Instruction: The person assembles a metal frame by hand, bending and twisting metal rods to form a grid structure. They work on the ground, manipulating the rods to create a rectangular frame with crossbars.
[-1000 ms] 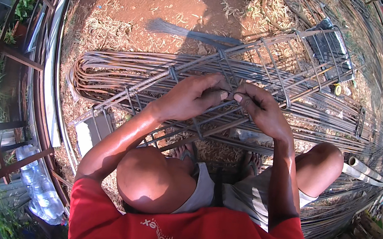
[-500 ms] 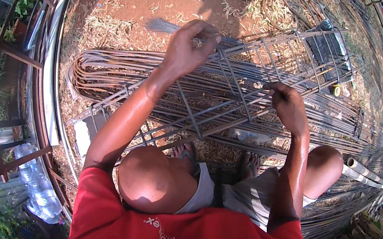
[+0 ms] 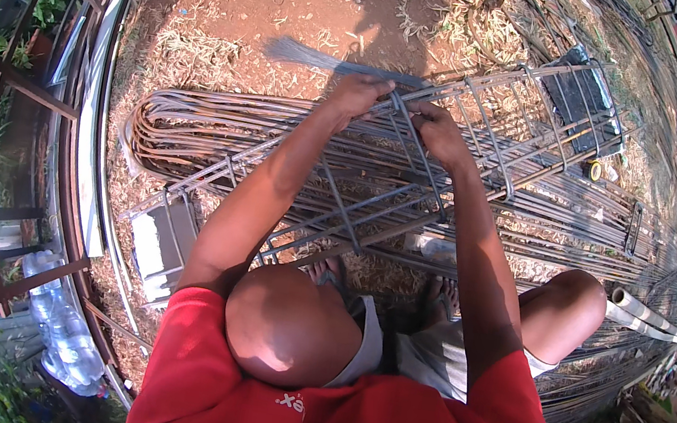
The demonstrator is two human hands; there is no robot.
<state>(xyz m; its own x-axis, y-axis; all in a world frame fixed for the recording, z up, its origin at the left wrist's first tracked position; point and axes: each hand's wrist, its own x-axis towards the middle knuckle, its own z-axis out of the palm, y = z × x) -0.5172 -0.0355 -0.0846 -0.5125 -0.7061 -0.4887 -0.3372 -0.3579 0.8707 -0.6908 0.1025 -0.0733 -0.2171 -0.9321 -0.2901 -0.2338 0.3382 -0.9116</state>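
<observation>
We reach both arms out in front of us, the left arm [image 3: 257, 199] slanting up and rightward, the right arm [image 3: 480, 233] up and leftward, drawing closer together toward the wrists. Our left hand [image 3: 359, 98] points rightward with its fingers curled; our right hand [image 3: 441, 134] faces it, fingers bent inward. The hands are near each other but apart; we cannot tell how tightly either closes.

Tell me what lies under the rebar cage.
Under the rebar cage lie bent steel bars and, at its left end, a grey-and-white block. Whatever those densely packed bars cover cannot be seen.
</observation>
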